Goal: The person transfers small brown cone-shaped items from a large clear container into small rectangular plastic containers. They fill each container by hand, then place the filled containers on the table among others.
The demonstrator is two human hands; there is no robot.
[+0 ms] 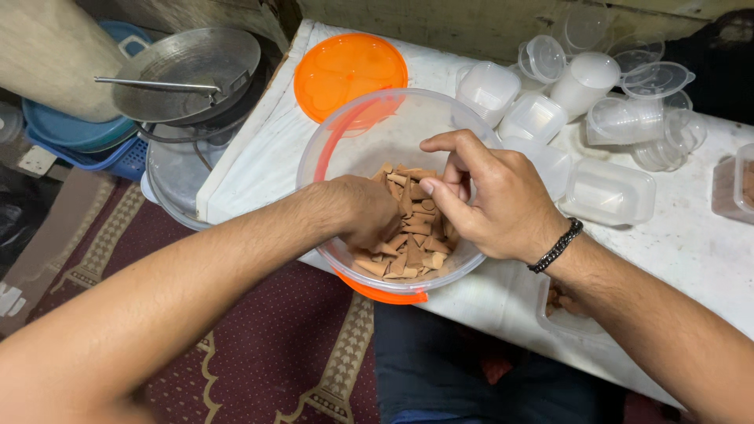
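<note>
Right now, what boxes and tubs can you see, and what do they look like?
Big tub: round, clear, orange rim, holding brown cone pieces; left hand and right hand inside it.
Orange lid: round, behind the tub.
Small clear containers: rectangular and round, empty, piled to the right.
No labels, signs or screens show.

patterned maroon rug (259, 353), white-covered table (691, 235)
</note>
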